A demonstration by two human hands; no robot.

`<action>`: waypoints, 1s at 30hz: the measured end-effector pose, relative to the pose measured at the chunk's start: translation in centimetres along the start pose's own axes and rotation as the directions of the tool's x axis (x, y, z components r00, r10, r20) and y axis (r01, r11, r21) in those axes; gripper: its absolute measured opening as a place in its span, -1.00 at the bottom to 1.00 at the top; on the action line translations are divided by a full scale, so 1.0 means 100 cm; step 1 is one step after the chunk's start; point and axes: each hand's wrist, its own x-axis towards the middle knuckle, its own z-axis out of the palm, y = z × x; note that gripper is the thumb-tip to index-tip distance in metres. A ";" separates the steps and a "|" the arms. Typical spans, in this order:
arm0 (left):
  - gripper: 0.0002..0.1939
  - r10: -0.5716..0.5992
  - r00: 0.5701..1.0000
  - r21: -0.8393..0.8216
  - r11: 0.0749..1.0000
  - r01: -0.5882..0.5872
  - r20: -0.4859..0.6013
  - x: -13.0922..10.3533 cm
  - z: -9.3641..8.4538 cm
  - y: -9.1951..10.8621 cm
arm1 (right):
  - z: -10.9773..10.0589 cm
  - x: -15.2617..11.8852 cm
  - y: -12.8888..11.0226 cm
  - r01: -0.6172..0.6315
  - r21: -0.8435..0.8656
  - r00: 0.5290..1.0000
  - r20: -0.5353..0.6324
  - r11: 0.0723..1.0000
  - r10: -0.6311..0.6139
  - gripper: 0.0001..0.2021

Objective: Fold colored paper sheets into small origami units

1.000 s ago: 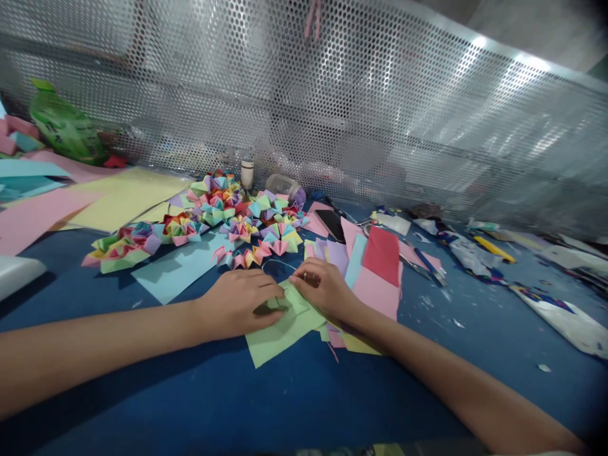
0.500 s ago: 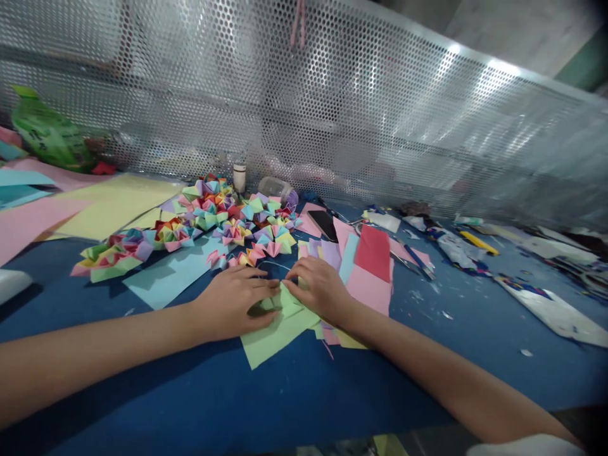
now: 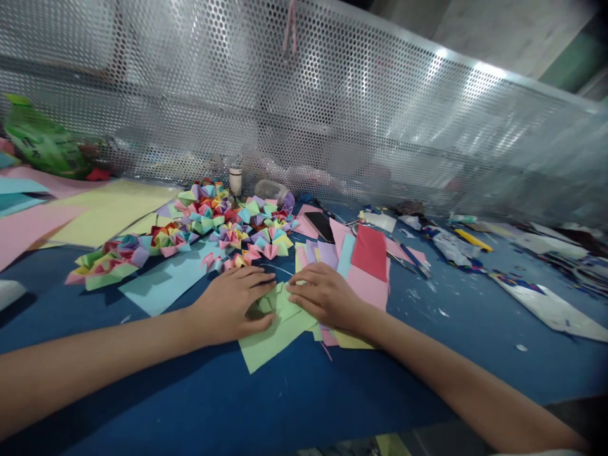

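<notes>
Both hands flat on a light green paper sheet point(image 3: 280, 326) at 6 o'clock on the blue table point(image 3: 285, 405). Left hand point(image 3: 232, 304) palm down, fingers spread slightly apart, pressing the sheet's left part; right hand point(image 3: 325, 297) fingers close together, tips pinning a folded flap near the sheet's top edge. Not gripping, just pressing down. Sheet looks thin, light, floppy, creases easily and would tear or slide on the smooth top; best held at corners or along the fold line with fingertips. Stack of coloured paper squares point(image 3: 361, 266) touching the right hand at 1 o'clock, part of it under the wrist. Pile of folded multicolour paper pieces point(image 3: 223, 225) at 11 o'clock, phone point(image 3: 319, 225) at 12, green bag point(image 3: 40, 142) far at 10, perforated metal screen point(image 3: 332, 126) behind. No legible writing or brand anywhere; bag print too blurred.
</notes>
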 end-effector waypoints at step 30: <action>-0.53 0.063 0.998 0.068 0.996 -0.064 0.025 0.001 -0.007 0.002 | 0.002 0.005 -0.002 -0.020 0.110 0.997 0.075 0.994 0.012 -0.77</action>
